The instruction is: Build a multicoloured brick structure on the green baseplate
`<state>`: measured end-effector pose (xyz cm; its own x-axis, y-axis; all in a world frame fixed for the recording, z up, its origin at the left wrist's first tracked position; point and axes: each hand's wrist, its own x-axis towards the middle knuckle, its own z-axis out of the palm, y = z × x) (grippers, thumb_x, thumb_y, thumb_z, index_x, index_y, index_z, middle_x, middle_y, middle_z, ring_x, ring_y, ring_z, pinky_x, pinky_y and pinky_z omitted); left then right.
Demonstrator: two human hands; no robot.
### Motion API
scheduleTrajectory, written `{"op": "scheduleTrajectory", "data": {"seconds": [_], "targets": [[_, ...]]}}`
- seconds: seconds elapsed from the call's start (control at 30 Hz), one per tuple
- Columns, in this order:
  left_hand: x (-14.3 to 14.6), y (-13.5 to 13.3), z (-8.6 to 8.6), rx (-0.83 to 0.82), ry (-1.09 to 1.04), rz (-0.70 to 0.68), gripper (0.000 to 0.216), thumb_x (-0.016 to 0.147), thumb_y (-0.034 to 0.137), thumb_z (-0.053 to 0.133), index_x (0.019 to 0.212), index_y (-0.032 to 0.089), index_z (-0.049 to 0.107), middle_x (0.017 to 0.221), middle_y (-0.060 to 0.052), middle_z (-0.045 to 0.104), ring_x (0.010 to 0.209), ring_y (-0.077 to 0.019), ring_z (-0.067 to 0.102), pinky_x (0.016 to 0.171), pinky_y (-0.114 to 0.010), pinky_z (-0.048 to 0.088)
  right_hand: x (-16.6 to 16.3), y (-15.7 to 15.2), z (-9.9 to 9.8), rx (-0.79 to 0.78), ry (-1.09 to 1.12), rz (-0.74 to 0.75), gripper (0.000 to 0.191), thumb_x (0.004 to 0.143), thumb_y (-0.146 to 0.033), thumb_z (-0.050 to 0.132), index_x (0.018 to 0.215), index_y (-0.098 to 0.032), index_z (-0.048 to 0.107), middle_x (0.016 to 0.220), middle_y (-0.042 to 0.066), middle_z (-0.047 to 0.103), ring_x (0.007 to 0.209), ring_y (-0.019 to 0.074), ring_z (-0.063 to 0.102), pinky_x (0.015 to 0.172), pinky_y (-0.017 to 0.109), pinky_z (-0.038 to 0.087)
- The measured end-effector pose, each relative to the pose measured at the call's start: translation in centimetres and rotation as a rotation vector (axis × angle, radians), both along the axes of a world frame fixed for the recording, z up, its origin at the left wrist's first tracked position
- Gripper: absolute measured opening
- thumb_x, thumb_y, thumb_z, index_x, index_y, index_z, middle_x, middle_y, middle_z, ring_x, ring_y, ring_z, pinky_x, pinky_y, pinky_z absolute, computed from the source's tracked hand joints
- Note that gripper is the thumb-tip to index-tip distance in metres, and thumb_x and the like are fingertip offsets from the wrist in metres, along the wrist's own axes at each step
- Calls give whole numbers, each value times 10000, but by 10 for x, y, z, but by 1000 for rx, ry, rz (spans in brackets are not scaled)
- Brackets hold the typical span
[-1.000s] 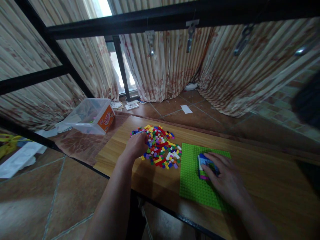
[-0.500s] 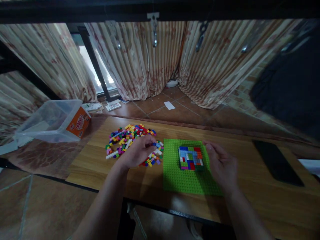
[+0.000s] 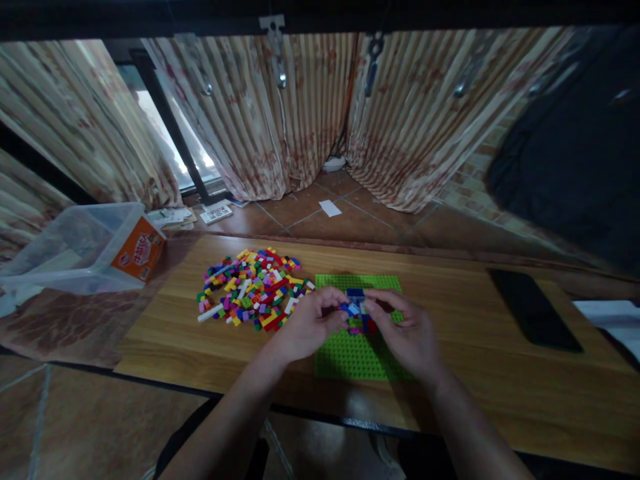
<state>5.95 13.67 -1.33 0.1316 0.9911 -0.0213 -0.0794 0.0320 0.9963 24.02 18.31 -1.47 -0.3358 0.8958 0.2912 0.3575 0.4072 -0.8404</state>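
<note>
My left hand (image 3: 311, 325) pinches a small blue toy brick (image 3: 353, 309) between thumb and fingertips, just above a low build of coloured toy bricks (image 3: 356, 329). That build sits on a green studded baseplate (image 3: 350, 360). From the other side my right hand (image 3: 411, 335) curls over the build's right part, its thumb and index fingertips drawn close together. Whether those fingertips grip a brick or only touch the build is hidden. Both hands cover much of the build; some dark blue, green and pink bricks show between them.
To the left, a pile of loose toy bricks (image 3: 250, 293) is spread on the wooden table (image 3: 200, 347). A dark flat phone-like slab (image 3: 535, 310) lies at the right. A clear plastic bin (image 3: 75, 233) with an orange label stands beyond the table's left end.
My left hand has moved right from the brick pile to the build, carrying the blue brick. My right hand has shifted left from the baseplate's edge onto the build. The view has shifted slightly.
</note>
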Motion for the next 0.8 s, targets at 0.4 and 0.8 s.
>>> {"op": "scheduleTrajectory", "data": {"seconds": [0.4,0.8], "targets": [[0,-6,5,34,-35,21,139,791,218,675,853,133,583,732,-8,635,657,-99,581,631,-215,445,-14,-9,-1,-390,255,122,207,765,-416,706,864,-239,750,792,24,718,676,161,625,627,322,541],[2,-9,-2,46,-98,25,113,809,237,645,861,137,630,748,-11,632,675,-105,577,637,-221,450,-22,-11,-8,-492,294,99,291,749,-453,724,927,-225,696,697,-4,631,522,94,499,457,216,402]]}}
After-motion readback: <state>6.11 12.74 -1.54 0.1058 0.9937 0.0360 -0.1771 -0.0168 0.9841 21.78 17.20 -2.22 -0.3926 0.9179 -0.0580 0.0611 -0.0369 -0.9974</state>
